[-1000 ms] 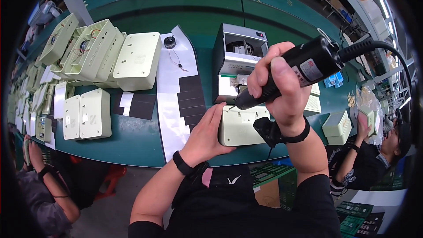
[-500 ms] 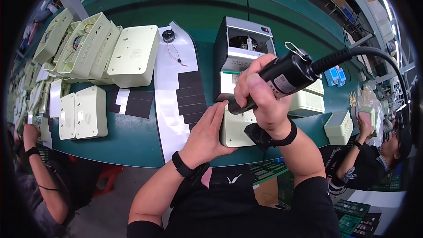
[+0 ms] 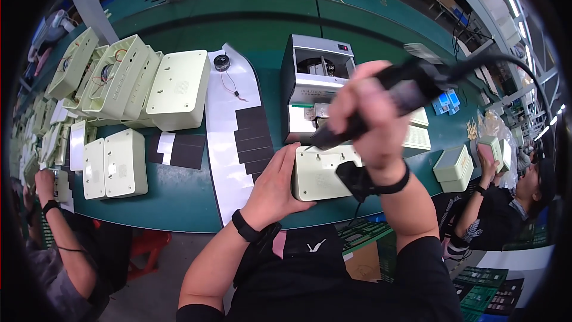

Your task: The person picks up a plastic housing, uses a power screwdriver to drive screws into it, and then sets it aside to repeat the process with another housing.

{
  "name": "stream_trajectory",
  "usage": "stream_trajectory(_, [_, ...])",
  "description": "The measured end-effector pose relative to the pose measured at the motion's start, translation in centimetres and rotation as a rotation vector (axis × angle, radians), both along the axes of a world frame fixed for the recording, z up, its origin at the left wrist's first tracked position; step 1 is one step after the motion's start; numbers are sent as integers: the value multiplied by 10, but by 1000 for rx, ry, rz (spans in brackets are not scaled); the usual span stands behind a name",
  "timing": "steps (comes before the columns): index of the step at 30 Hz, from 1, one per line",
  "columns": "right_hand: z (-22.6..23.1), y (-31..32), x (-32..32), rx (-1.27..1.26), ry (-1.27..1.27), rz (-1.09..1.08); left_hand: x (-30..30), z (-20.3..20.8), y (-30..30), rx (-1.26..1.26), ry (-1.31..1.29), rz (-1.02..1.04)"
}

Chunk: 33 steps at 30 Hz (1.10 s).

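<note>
My right hand (image 3: 372, 116) is wrapped round a black electric screwdriver (image 3: 411, 86), smeared by motion, with its cable running off to the right. Its thin bit hangs over the far left corner of a cream plastic housing (image 3: 322, 173); whether it touches cannot be told. That housing lies on the green bench, screw holes and keyhole slots facing up. Along its left side my left hand (image 3: 274, 188) grips it, fingers at the far corner and thumb at the near edge. Just behind stands a grey and black automatic screw feeder (image 3: 316, 77).
Stacked cream housings (image 3: 179, 86) and two flat ones (image 3: 122, 161) stand left. White sheeting (image 3: 229, 173) bears black pads (image 3: 253, 137) and a wired round speaker (image 3: 221, 62). More housings (image 3: 454, 167) and blue blocks (image 3: 445, 102) lie right. Co-workers' hands (image 3: 488, 164) work at both sides.
My right hand has lifted the screwdriver slightly and tilted it, bringing the bit into sight above the corner. My left hand keeps its hold on the housing. The whole view has shifted a little.
</note>
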State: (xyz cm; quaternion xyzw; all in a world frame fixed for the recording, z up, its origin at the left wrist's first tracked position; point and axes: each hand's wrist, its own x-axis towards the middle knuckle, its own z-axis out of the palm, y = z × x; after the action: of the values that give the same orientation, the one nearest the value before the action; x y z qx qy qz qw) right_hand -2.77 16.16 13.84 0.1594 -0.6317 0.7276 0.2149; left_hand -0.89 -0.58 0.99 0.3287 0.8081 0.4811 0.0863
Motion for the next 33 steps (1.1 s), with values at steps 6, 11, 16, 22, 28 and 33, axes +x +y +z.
stream_trajectory(6, [24, 19, -12, 71, 75, -186, -2, 3, -1, -4, -6, -17])
stream_trajectory(11, [20, 27, -15, 154, -54, -228, -1, 2, 4, -10, -3, -21])
stream_trajectory(16, [17, 28, 21, 23, -106, -109, -3, -3, -1, -3, 16, 0])
stream_trajectory(22, [10, 30, 40, 50, -109, -102, -3, -2, 1, -8, 3, -8])
stream_trajectory(28, [-9, 30, 40, 70, -109, -63, -2, -2, 3, -16, 6, -1])
stream_trajectory(33, [-31, 28, 38, -3, -166, -118, -2, -4, 3, -9, 2, 1])
